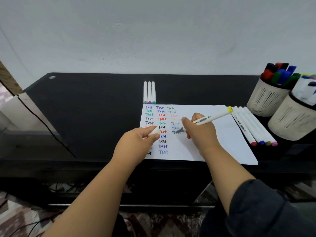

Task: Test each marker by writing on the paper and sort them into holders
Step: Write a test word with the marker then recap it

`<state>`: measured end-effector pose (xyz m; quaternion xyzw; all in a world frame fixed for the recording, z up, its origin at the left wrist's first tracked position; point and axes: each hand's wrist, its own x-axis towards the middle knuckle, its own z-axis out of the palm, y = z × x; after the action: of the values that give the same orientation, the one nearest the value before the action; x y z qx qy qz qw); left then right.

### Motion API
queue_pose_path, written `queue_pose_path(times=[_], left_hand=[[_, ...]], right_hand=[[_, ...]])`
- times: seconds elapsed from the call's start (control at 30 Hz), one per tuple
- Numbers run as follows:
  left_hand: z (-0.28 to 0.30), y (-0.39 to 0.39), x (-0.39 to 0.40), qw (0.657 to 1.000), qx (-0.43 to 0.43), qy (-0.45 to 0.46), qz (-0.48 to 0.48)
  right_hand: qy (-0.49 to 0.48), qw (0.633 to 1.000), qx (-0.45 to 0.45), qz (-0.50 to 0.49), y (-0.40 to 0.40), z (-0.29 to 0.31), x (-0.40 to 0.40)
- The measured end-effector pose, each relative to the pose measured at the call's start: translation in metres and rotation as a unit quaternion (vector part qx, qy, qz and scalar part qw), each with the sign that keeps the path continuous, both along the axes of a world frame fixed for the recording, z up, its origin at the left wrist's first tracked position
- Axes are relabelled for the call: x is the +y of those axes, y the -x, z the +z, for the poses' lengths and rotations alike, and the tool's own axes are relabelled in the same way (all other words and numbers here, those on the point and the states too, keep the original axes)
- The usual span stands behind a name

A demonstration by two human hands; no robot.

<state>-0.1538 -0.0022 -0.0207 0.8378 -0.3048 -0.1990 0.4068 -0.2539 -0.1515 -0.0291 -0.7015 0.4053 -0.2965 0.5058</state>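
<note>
A white sheet of paper [213,137] lies on the black desk, covered with columns of coloured "Test" words. My right hand [200,132] grips a white marker [212,118] with a yellow end cap, its dark tip touching the paper in the third column. My left hand [136,142] pinches a white marker cap [153,131] over the paper's left part. Three white markers [149,93] lie side by side above the paper. Several more markers [251,127] lie at the paper's right edge. Two beige holders stand at the right: the far holder [266,98] with thick coloured markers, the near holder [292,120] with white ones.
The black desk [85,108] stands against a pale wall, with a small round grommet [52,77] at its back left. A dark cable [42,122] runs along the left side. Below the desk's front edge are a dark shelf and a patterned floor.
</note>
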Motion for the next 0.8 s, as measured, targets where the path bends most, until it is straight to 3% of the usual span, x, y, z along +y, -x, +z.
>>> queue_pose_path(times=[0.37, 0.8], left_hand=[[-0.004, -0.002, -0.003, 0.999, -0.043, -0.027, -0.008], [-0.005, -0.003, -0.004, 0.998, -0.045, -0.044, -0.009]], right_hand=[[0.047, 0.997, 0.053, 0.033, -0.006, -0.010, 0.003], [0.052, 0.998, 0.036, 0.030, -0.004, -0.013, 0.000]])
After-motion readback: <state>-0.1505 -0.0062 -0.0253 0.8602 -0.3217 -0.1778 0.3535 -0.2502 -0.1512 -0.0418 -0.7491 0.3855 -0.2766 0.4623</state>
